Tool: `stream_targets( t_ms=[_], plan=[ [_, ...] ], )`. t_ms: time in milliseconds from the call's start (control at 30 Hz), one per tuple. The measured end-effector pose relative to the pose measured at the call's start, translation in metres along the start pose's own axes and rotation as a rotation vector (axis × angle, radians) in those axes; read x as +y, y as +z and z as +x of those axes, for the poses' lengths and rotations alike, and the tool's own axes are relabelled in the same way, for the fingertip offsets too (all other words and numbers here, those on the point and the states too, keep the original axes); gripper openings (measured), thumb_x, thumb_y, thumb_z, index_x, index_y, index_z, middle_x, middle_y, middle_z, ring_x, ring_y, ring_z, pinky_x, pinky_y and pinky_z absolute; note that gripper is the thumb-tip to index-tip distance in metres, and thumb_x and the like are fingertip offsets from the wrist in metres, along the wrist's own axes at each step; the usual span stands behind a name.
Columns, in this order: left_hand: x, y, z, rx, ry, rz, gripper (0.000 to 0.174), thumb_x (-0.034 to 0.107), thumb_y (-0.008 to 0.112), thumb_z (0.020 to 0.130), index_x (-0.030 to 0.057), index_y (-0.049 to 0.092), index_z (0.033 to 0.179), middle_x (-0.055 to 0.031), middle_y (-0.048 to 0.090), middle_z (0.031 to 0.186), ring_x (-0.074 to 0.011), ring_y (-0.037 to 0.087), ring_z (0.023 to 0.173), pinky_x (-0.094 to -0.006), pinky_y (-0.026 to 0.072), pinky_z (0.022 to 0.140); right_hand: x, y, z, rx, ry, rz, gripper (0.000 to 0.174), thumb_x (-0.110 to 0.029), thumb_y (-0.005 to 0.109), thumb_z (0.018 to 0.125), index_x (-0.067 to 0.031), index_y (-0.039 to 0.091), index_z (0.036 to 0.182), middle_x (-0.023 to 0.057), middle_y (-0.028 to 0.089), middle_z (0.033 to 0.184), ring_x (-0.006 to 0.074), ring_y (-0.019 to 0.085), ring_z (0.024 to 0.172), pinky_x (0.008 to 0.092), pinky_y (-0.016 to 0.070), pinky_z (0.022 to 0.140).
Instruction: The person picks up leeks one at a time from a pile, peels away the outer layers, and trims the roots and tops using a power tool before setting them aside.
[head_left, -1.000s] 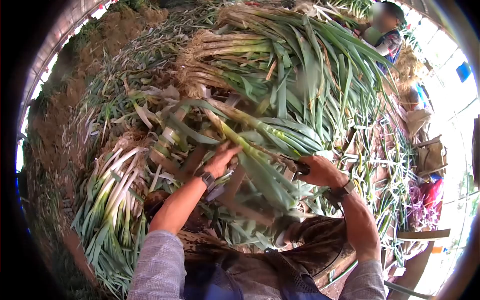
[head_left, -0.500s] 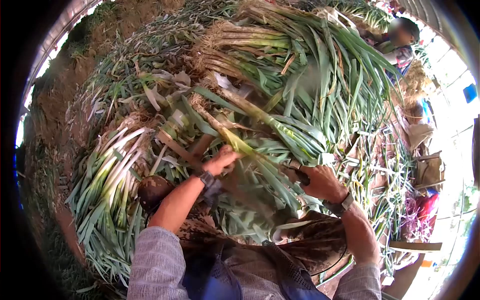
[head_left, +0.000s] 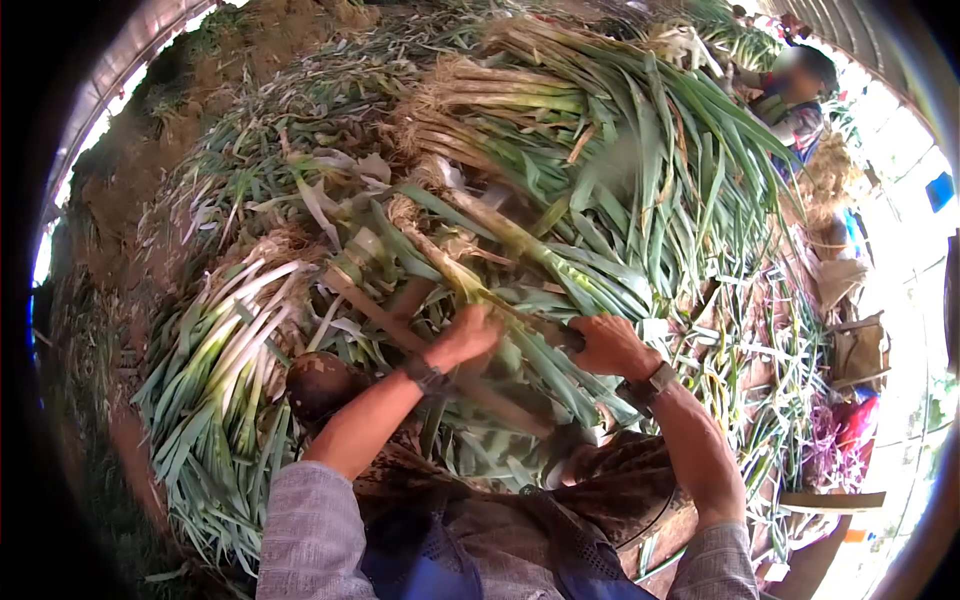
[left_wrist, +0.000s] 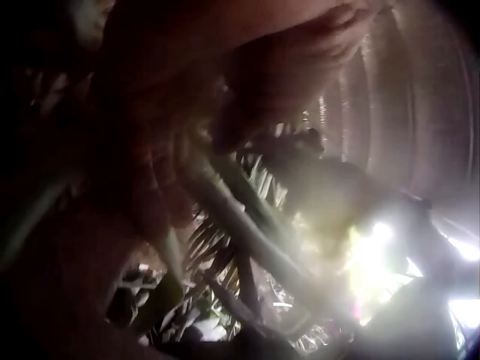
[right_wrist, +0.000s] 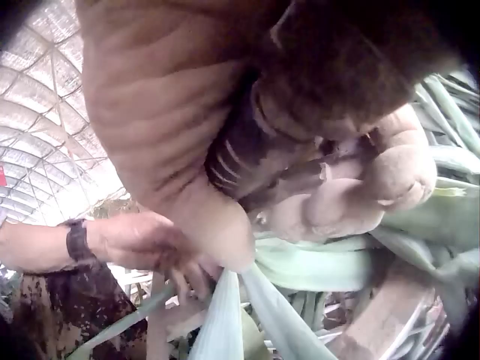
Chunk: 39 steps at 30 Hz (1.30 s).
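My left hand (head_left: 472, 335) is at a leek (head_left: 455, 272), its fingers at the pale green part where the leaves begin. The roots point up and left, the leaves down and right. My right hand (head_left: 612, 347) grips a dark ribbed handle (right_wrist: 234, 154), which looks like a knife's. A narrow blade-like piece (head_left: 540, 322) runs from it toward the left hand, along the leaves. In the right wrist view, broad leek leaves (right_wrist: 289, 315) pass at the right thumb's tip. The left wrist view is dark and blurred.
Behind lies a large heap of untrimmed leeks (head_left: 640, 180), and one more leek (head_left: 510, 235) lies in front of it. Cleaner white-stemmed leeks (head_left: 225, 360) are piled at left. Wooden slats (head_left: 375, 305) stand below the hands. Another person (head_left: 795, 100) is at the far right.
The left hand has shifted right along the leek, toward its leaves. The right hand has moved a little up and left, nearer the left hand.
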<state>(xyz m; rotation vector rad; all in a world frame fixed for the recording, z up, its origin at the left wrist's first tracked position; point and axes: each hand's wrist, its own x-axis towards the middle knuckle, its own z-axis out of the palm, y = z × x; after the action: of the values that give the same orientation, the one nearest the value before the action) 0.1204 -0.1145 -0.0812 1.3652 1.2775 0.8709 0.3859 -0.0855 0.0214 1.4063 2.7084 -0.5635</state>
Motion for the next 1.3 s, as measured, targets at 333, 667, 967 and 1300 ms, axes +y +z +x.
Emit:
stream_targets(
  t_ms=[333,667,967,1300],
  plan=[
    [-0.025,0.035,-0.001,0.196,-0.189,-0.563,0.022,0.024,0.061,0.097,0.0043,0.058,0.105,-0.0033,0.060,0.080,-0.0119,0.059,0.065,-0.0284,0.0487,0.047,-0.021,0.005,0.057,0.025,0.012,0.040,0.032,-0.022,0.062,0.071,-0.0071,0.068,0.099,0.0188,0.069,0.087,0.0382,0.066,0.086,0.0496,0.0518,0.076],
    [0.009,0.031,0.007,0.304,-0.243,-0.998,0.035,0.044,0.059,0.095,0.0092,0.061,0.101,-0.0030,0.063,0.085,-0.0141,0.058,0.070,-0.0309,0.0465,0.056,0.011,-0.027,0.005,-0.067,0.004,0.169,0.041,-0.028,0.071,0.072,-0.0033,0.067,0.105,0.0200,0.066,0.084,0.0358,0.065,0.080,0.0443,0.0496,0.074],
    [-0.014,0.038,0.036,0.572,-0.244,-0.947,0.050,0.038,0.072,0.087,-0.0016,0.059,0.113,-0.0093,0.064,0.092,-0.0225,0.060,0.076,-0.0355,0.0513,0.071,0.018,-0.023,-0.049,-0.066,0.116,0.291,0.034,-0.031,0.071,0.074,-0.0071,0.070,0.099,0.0178,0.068,0.082,0.0325,0.067,0.075,0.0406,0.0521,0.070],
    [-0.030,0.063,-0.052,0.168,-0.101,-0.807,0.026,0.029,0.061,0.095,0.0086,0.062,0.112,-0.0043,0.064,0.102,-0.0189,0.061,0.088,-0.0342,0.0505,0.075,-0.001,-0.007,-0.053,-0.163,-0.060,0.092,0.032,-0.030,0.071,0.074,-0.0124,0.071,0.101,0.0123,0.069,0.081,0.0330,0.067,0.073,0.0442,0.0524,0.070]
  ],
)
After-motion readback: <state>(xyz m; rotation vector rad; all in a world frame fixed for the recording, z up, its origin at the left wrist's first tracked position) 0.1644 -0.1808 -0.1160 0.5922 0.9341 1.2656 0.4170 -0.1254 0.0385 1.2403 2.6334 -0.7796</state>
